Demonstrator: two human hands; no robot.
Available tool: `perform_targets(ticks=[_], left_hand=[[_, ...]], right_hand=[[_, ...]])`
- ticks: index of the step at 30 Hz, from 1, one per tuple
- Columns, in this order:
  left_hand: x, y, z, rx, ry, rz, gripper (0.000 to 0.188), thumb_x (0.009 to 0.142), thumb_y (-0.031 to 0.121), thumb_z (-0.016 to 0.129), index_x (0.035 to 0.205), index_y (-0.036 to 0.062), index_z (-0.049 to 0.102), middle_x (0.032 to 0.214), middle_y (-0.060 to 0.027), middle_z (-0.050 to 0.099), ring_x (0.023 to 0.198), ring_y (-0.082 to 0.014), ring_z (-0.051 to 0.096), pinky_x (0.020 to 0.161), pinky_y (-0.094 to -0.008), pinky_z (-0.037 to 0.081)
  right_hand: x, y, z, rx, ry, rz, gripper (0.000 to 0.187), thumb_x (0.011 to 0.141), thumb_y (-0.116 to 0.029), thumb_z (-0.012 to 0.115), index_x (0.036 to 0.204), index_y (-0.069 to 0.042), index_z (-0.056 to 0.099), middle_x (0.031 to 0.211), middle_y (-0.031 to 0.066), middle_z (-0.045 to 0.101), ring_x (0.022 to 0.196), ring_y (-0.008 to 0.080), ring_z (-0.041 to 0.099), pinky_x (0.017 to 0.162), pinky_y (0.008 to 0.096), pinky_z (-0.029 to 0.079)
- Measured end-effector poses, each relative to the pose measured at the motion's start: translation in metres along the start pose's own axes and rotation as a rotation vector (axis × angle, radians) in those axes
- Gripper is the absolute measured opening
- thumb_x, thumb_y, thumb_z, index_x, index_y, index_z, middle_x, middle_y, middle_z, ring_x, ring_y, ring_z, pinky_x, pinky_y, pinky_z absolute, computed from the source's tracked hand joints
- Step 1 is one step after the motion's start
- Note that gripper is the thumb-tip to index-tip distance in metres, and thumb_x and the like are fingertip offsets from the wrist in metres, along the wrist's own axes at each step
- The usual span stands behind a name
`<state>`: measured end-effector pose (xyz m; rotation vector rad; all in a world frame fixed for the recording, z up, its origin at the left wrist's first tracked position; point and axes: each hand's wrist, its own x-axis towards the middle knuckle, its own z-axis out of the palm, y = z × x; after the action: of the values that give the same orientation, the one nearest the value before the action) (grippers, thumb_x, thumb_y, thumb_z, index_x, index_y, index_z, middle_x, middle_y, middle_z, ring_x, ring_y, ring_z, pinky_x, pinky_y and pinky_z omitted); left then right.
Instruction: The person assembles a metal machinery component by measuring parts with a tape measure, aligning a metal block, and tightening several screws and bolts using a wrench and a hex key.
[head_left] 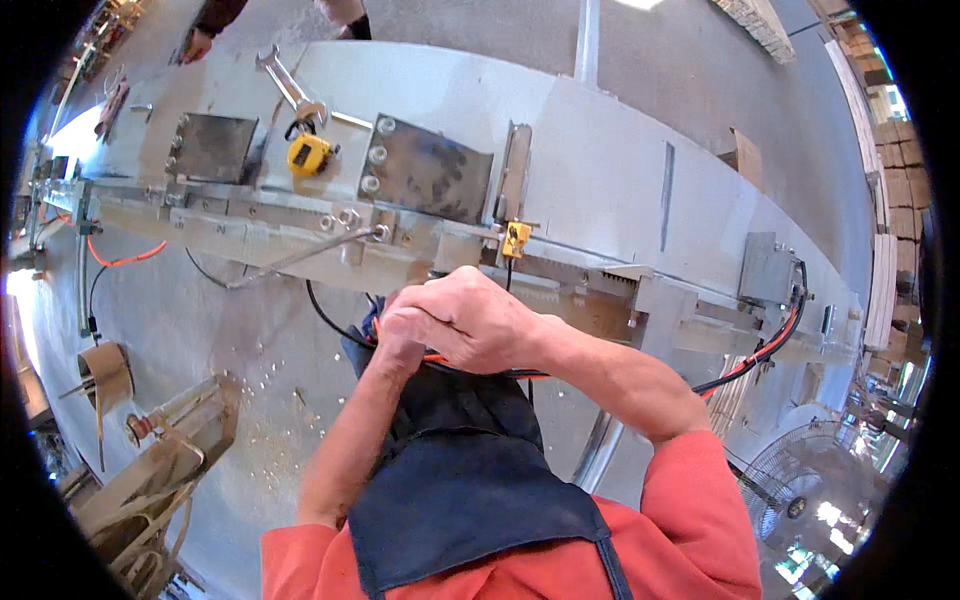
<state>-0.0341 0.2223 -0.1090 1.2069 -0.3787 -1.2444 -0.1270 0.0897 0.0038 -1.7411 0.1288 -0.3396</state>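
My left hand (402, 328) and my right hand (468, 318) are closed and pressed together at the near side of the long grey metal beam. Whatever their fingers grip, if anything, is hidden. Orange and black cables (435, 358) pass just beneath them. Close by on the beam is a small yellow block (516, 240) with a black cable hanging from it. To the left, a curved metal rod (300, 262) reaches a bolt on the beam's side. A yellow tape measure (308, 155) and a combination wrench (290, 85) lie on top, beside a dark bolted plate (425, 170).
Another dark plate (212, 147) is farther left on the beam. At the right end, cables loop from a grey bracket (768, 268). A fan (795, 505) stands lower right, a rusty metal frame (170, 455) lower left. Another person's hand (197, 45) shows beyond the beam.
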Motion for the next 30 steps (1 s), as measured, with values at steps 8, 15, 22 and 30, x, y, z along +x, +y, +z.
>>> perform_targets(ticks=[8, 15, 22, 30], left_hand=[[0.012, -0.006, -0.01, -0.195, -0.011, -0.302, 0.016, 0.095, 0.019, 0.067, 0.095, 0.0039, 0.07, 0.085, -0.0018, 0.07, 0.077, -0.0098, 0.064, 0.071, -0.0246, 0.049], [0.008, -0.001, -0.002, -0.254, -0.033, -0.277, 0.024, 0.097, 0.026, 0.068, 0.102, 0.0036, 0.073, 0.089, -0.0013, 0.072, 0.075, -0.0082, 0.061, 0.07, -0.025, 0.047], [0.01, -0.017, -0.004, -0.251, -0.106, -0.319, 0.021, 0.096, 0.022, 0.069, 0.107, 0.0038, 0.071, 0.099, -0.0052, 0.075, 0.082, -0.0108, 0.068, 0.07, -0.0242, 0.05], [0.011, -0.017, -0.002, -0.306, -0.098, -0.346, 0.023, 0.096, 0.022, 0.069, 0.11, 0.0043, 0.071, 0.102, -0.0055, 0.075, 0.086, -0.0133, 0.07, 0.078, -0.0288, 0.053]], right_hand=[[-0.021, -0.003, -0.004, -0.055, 0.03, -0.02, 0.007, 0.093, -0.01, 0.067, 0.093, -0.003, 0.069, 0.079, 0.0115, 0.067, 0.072, 0.0292, 0.063, 0.065, 0.0364, 0.051], [-0.019, -0.023, -0.002, -0.812, 0.065, -0.047, 0.026, 0.078, -0.003, 0.073, 0.103, -0.004, 0.067, 0.087, 0.0092, 0.07, 0.077, 0.0255, 0.066, 0.069, 0.0342, 0.054], [-0.002, -0.046, -0.017, -0.816, 0.07, -0.048, 0.018, 0.082, -0.002, 0.072, 0.1, -0.001, 0.066, 0.074, 0.009, 0.064, 0.066, 0.0257, 0.06, 0.061, 0.0364, 0.05], [0.025, -0.04, -0.028, -0.867, -0.175, -0.011, 0.023, 0.074, -0.006, 0.073, 0.094, -0.003, 0.063, 0.074, 0.0115, 0.063, 0.071, 0.0297, 0.063, 0.063, 0.0408, 0.051]])
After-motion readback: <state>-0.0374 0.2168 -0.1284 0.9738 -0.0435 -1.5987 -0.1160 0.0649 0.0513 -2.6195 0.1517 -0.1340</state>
